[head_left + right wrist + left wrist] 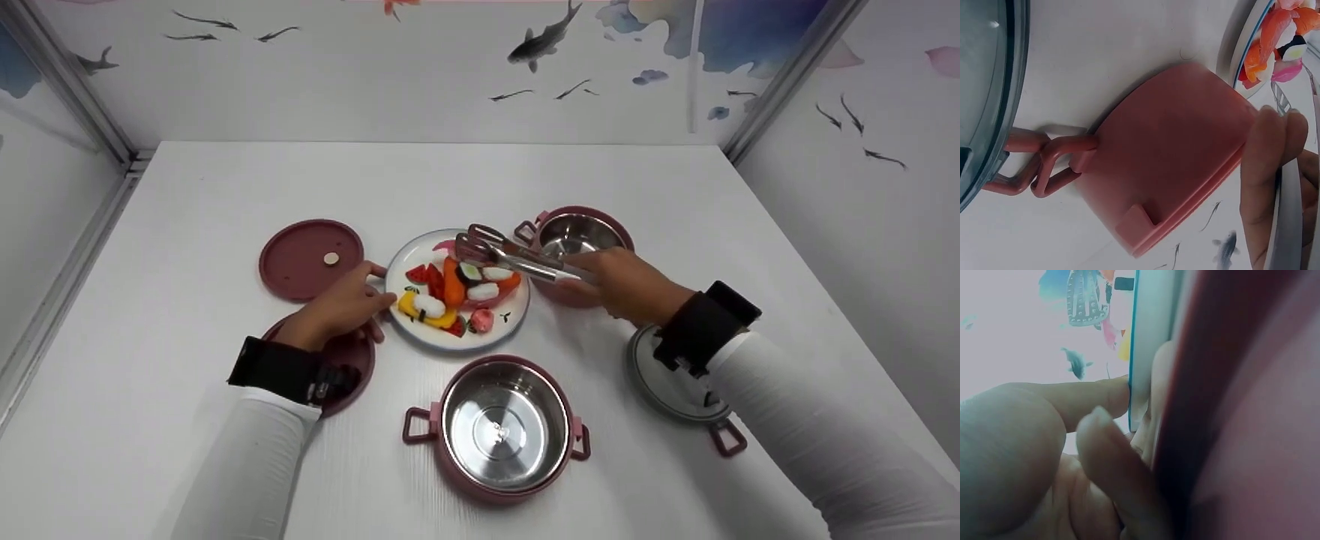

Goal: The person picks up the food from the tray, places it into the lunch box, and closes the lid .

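Observation:
My left hand is at the left edge of a white, blue-rimmed plate. In the left wrist view, one finger rests on the plate's rim and another lies beneath it, pinching it. My right hand grips metal tongs by the handles. Their slotted heads are spread apart over the back of the plate, above the toy food. That food includes sushi pieces, watermelon slices and a pink round piece. In the right wrist view, fingers curl around the tong arms.
An open maroon pot with a steel inside stands in front of the plate. Another maroon pot is behind my right hand. A glass lid lies under my right forearm. Two maroon discs lie at the left, one partly under my left wrist.

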`<state>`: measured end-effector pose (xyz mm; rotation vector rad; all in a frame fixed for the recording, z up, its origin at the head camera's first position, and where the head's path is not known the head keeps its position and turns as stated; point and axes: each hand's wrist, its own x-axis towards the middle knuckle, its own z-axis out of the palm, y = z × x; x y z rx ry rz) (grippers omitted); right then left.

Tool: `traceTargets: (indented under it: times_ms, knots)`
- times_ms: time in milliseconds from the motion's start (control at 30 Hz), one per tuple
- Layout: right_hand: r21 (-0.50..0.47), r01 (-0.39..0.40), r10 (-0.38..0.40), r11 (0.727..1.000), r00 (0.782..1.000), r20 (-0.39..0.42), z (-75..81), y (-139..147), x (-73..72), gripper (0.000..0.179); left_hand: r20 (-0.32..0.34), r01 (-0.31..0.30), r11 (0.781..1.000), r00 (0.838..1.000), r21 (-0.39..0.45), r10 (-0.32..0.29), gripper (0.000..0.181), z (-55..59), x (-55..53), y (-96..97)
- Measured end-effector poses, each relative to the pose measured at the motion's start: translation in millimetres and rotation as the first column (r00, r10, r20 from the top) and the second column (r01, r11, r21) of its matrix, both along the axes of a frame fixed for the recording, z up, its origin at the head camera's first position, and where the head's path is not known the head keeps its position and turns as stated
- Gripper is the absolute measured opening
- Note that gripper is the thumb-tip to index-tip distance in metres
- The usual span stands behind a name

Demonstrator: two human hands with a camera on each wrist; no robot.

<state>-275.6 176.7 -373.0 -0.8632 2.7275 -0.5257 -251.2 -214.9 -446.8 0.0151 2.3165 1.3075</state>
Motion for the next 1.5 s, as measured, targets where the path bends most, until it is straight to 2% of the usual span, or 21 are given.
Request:
traceTargets:
  times_ms: [100,333,467,567,733,800,967,1033,1200,1367,1500]
  knots:
    - [-0.022,0.038,-0.038,0.999,0.999,0.016,-0.4,4,2.7,0.041,-0.002,0.013,1.0,1.0,-0.01,-0.013,0.05,4.3,-4.1,3.2]
    - [-0.059,0.027,-0.034,0.998,0.993,-0.117,1.1,18,9.2,0.037,-0.015,0.024,1.0,1.0,0.003,-0.024,0.05,7.5,-10.0,10.6]
    - [-0.086,0.01,-0.028,0.996,0.977,-0.211,3.5,28,15.1,0.033,-0.027,0.03,0.999,0.999,0.019,-0.029,0.049,8.1,-9.9,9.9]
    - [-0.117,0.012,-0.041,0.993,0.967,-0.25,6.3,39,21.5,0.03,-0.035,0.029,0.999,0.999,0.029,-0.028,0.049,9.6,-9.5,8.2]
    - [-0.191,0.075,-0.124,0.979,0.957,-0.263,9.5,64,37.6,0.033,-0.039,0.026,0.999,0.999,0.027,-0.025,0.049,12.4,-9.4,5.8]
    - [-0.209,0.13,-0.179,0.969,0.955,-0.235,9.2,76,45.7,0.038,-0.032,0.026,1.0,0.999,0.017,-0.025,0.05,12.5,-8.9,4.4]
    - [-0.185,0.267,-0.292,0.946,0.948,-0.127,5.5,101,60.9,0.046,-0.003,0.023,1.0,1.0,-0.006,-0.023,0.052,9.8,-5.0,0.2]
    - [-0.155,0.283,-0.305,0.946,0.943,-0.136,4.3,107,61.8,0.046,0.005,0.02,1.0,1.0,-0.003,-0.02,0.052,8.5,-2.9,-1.3]
    - [-0.088,0.246,-0.26,0.965,0.935,-0.243,4.6,108,54.8,0.042,-0.008,0.015,1.0,1.0,0.023,-0.015,0.052,5.1,1.5,-5.2]
    - [-0.019,0.172,-0.169,0.985,0.935,-0.312,6.8,103,46.0,0.023,-0.014,0.018,0.999,1.0,0.027,-0.017,0.051,0.9,2.3,-5.4]
    - [0.024,0.13,-0.112,0.991,0.925,-0.363,7.5,101,41.3,0.015,-0.009,0.015,1.0,1.0,0.019,-0.015,0.051,-0.6,1.7,-2.6]
